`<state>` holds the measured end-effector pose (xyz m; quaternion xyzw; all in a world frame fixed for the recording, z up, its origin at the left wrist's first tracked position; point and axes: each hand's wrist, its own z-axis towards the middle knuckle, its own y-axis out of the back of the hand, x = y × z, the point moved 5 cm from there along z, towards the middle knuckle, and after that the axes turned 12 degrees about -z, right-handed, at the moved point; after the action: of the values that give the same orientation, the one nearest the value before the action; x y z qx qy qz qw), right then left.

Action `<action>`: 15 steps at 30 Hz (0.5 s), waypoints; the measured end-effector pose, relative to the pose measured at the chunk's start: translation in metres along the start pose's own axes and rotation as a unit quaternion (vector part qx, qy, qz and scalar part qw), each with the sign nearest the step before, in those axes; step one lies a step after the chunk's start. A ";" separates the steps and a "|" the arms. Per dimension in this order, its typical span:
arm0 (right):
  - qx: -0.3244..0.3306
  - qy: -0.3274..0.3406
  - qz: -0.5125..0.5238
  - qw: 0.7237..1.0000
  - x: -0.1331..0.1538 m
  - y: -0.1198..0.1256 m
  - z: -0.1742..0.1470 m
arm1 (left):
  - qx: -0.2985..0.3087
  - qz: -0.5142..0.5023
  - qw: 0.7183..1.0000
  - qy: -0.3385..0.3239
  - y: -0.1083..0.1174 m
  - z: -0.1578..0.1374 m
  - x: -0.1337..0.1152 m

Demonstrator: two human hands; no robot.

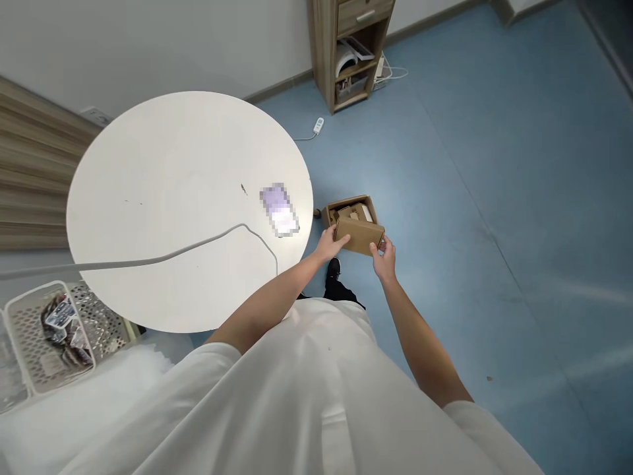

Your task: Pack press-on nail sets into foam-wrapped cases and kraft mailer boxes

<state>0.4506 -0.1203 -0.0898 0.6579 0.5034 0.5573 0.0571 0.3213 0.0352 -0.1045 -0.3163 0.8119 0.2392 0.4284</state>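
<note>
A flat, rectangular box of plain brown cardboard [361, 236] is held by its two ends, just in front of an open brown cardboard carton [346, 200]. The near part of the carton is hidden by it, and whether the two are touching cannot be told. The left end is pinched by the left hand [330, 244], with the thumb laid across the broad face; the right end is gripped by the right hand [384, 258], with the thumb at the near corner. The fingers beneath are largely hidden. Inside the carton, smaller brown cardboard pieces [352, 212] and a white item [366, 212] can be made out. The carton is seen against the blue floor [445, 165], beside the round white surface [173, 152], on which a purple-and-white rectangular object [279, 210], blurred out, is lying.

The step in hand is judged to be the two-handed handling of the box at the carton's mouth; whether it is being lifted out or lowered in cannot be told. For any move from here, an even grip on both ends would be called for, with the box kept level and clear of the carton's rim. If one end were released early, a tilt toward that side could be expected.
</note>
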 end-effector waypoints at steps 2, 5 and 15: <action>0.018 -0.005 0.002 1.000 -0.003 0.002 0.010 | 0.021 -0.006 1.000 -0.007 -0.008 0.013 -0.004; 0.044 -0.031 -0.013 0.998 -0.011 0.001 0.015 | 0.027 -0.003 0.999 0.020 -0.011 0.016 -0.002; 0.089 0.019 -0.045 0.995 0.008 -0.026 -0.012 | 0.029 -0.049 0.995 0.078 0.044 -0.055 0.018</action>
<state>0.4248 -0.1078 -0.0962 0.6261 0.5812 0.5196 0.0132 0.2524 0.0235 -0.0862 -0.3610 0.8330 0.1688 0.3839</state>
